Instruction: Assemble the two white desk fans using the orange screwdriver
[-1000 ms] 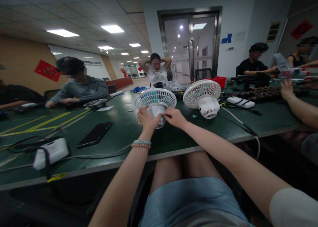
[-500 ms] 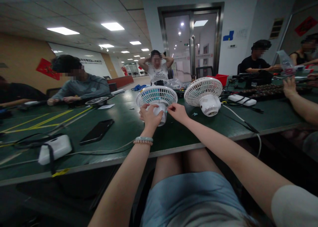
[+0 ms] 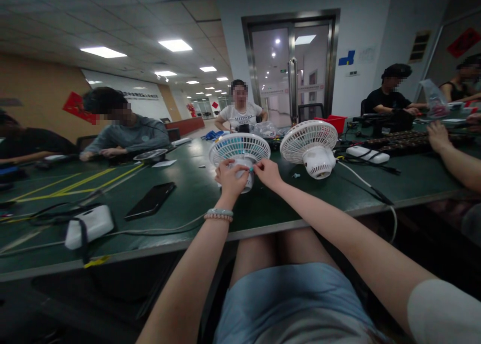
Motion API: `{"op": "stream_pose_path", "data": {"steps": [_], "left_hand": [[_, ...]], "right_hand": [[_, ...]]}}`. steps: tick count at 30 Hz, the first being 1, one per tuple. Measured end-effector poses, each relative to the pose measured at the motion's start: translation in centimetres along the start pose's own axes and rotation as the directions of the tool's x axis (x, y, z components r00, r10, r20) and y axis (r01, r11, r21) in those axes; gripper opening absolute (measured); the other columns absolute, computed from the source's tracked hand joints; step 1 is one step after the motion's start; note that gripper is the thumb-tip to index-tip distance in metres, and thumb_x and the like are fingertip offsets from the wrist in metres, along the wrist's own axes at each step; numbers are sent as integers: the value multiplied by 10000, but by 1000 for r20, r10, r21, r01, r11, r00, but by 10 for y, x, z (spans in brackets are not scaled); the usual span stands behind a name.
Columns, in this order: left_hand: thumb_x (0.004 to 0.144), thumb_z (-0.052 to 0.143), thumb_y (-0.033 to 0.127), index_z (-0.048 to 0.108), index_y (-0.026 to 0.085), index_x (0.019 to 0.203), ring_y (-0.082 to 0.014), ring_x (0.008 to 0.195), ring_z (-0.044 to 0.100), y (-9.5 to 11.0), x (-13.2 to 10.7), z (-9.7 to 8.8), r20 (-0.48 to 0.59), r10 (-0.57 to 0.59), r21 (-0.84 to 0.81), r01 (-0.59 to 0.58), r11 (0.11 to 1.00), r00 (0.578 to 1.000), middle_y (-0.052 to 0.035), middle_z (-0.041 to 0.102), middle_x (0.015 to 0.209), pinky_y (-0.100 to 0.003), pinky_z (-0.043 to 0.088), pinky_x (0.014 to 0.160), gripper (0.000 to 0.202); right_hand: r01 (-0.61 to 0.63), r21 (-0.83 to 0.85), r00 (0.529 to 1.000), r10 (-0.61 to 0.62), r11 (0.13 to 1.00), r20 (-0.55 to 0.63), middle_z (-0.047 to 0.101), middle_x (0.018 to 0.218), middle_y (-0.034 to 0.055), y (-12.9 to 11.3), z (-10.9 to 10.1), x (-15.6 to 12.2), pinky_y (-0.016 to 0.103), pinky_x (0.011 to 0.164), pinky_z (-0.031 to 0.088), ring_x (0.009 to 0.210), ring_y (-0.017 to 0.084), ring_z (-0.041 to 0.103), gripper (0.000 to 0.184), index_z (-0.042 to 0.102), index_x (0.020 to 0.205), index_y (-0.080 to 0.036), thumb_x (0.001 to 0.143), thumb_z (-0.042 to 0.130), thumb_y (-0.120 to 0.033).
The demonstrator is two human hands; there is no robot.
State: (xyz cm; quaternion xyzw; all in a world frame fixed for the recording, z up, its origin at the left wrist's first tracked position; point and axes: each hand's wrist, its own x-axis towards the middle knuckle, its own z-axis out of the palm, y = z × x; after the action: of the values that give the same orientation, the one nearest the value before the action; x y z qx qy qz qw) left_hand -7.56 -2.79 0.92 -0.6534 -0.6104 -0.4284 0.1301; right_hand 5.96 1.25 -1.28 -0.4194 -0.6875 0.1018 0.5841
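Note:
A small white fan (image 3: pixel 239 151) with a blue blade behind its grille lies tilted on the dark green table (image 3: pixel 188 193). My left hand (image 3: pixel 230 177) is wrapped round the fan's white motor housing. My right hand (image 3: pixel 267 173) is pinched on a small teal-tipped tool I cannot name, held against the housing. A second white fan (image 3: pixel 310 146) rests face-away just to the right, untouched.
A black phone (image 3: pixel 151 200) and a white power box (image 3: pixel 90 224) with cables lie left of me. Cables and a white box (image 3: pixel 367 155) run right. Several other people sit round the table; a co-worker's forearm (image 3: pixel 451 156) reaches in from the right.
My hands stay on the fan, the right one shifting slightly on the housing. The person at the far end has lowered both arms from behind the head.

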Motion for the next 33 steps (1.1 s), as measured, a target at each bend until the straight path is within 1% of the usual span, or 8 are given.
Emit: {"op": "stream_pose_path", "data": {"steps": [4,7,10,14,18,21,25,33], "left_hand": [[701,618,330,708,294,835,-290,1176,382,0,0,0,3,-13,6,13,1000,1000,-40,455,1202,-458,332,939,165],[694,628,325,703,288,839,-288,1174,382,1,-1,-1,0,-12,0,12,1000,1000,-40,457,1199,-457,329,942,168],[698,633,326,699,280,846,-291,1164,380,-1,-1,0,3,8,-20,-8,1000,1000,-45,458,1199,-465,328,934,169],[694,639,317,695,281,850,-286,1152,374,-3,-1,1,-6,28,-42,-28,999,1000,-47,458,1197,-476,320,938,170],[675,643,368,696,300,894,-297,1174,361,0,-3,0,12,40,21,-40,999,999,-49,441,1220,-466,323,930,235],[679,628,370,701,303,896,-310,1178,354,5,-5,-1,18,84,82,-85,993,996,-53,442,1227,-476,303,928,238],[688,612,355,700,299,881,-313,1167,351,9,-6,-1,8,152,116,-152,982,988,-50,477,1204,-489,272,936,220],[715,581,336,699,275,877,-294,1144,379,9,-4,0,28,195,138,-197,971,980,-57,544,1141,-460,281,915,209]], "right_hand": [[26,-7,1000,-25,1000,15,591,656,3,-2,-2,-1,262,678,392,664,135,532,182,526,591,-180,767,547,-219],[43,24,999,-44,999,31,609,682,13,-2,-4,-3,263,686,402,672,135,540,171,533,601,-174,763,564,-217],[60,55,997,-63,997,43,626,708,20,-1,-6,-4,253,679,406,668,127,541,155,552,627,-165,771,568,-218],[89,58,994,-92,994,58,618,692,7,1,-7,-4,245,670,399,668,123,533,139,572,646,-166,768,586,-231],[134,60,988,-137,989,64,604,694,6,1,-10,-4,241,657,392,669,121,526,162,577,650,-165,769,602,-272],[165,64,984,-169,984,55,598,687,7,0,-11,-3,241,654,388,668,122,525,174,584,656,-162,778,598,-286],[150,64,987,-153,987,56,603,691,6,-2,-11,-4,242,658,393,671,123,529,161,595,674,-164,779,599,-287],[157,52,986,-160,986,57,598,690,10,-5,-11,-4,247,655,406,664,127,534,173,593,681,-169,785,586,-307]]}}
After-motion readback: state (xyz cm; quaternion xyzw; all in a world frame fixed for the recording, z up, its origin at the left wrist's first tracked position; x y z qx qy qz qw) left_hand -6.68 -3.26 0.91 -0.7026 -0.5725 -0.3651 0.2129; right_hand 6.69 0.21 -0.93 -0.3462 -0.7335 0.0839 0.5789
